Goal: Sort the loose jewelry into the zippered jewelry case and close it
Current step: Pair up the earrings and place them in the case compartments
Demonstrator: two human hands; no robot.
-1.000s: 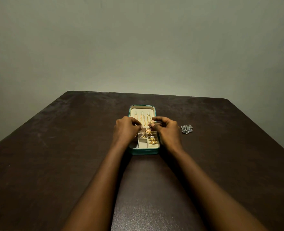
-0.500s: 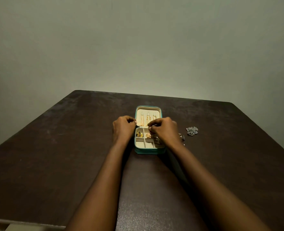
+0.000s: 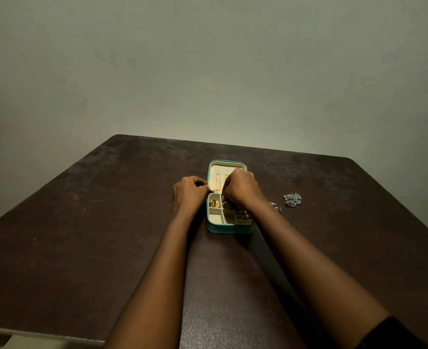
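Note:
A teal zippered jewelry case (image 3: 229,229) lies open in the middle of the dark table, its cream lid (image 3: 218,172) flat behind the compartment tray. A gold earring (image 3: 214,203) sits in the tray's back left compartment. My left hand (image 3: 189,195) pinches the case's left edge at the hinge. With its fingers curled downward, my right hand (image 3: 242,188) hovers over the hinge area and seems to pinch a small piece; the fingertips are hidden. Loose silver jewelry (image 3: 292,199) lies right of the case, and a smaller silver piece (image 3: 276,206) lies by my right wrist.
The dark brown table (image 3: 107,235) runs back to a plain grey wall. Its near edge shows at the bottom left, and its right edge falls away at the far right.
My right hand has moved back and left, from the case's right side to above the hinge and lid. My left hand has stayed at the case's left edge. More tray compartments show.

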